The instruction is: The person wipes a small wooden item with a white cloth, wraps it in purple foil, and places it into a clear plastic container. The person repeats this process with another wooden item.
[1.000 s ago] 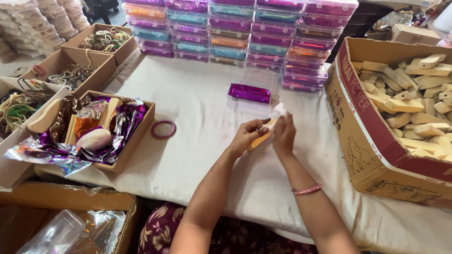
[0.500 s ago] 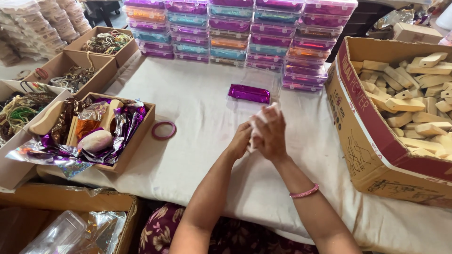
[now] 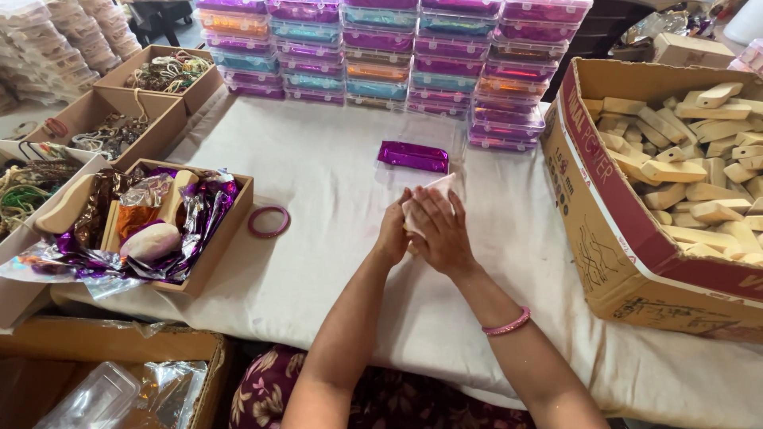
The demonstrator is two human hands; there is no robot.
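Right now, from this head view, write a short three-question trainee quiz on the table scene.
1. True or false: both hands are wrapped around a white sheet.
2. What lies beyond the hands on the cloth? A) a purple foil packet B) a green bottle C) a pair of scissors
3. What fills the big carton at the right?

Key:
1. True: the left hand and right hand press together on the white sheet.
2. A: the purple foil packet lies flat, apart from the hands.
3. Pale wooden blocks, piled loose in the big carton.
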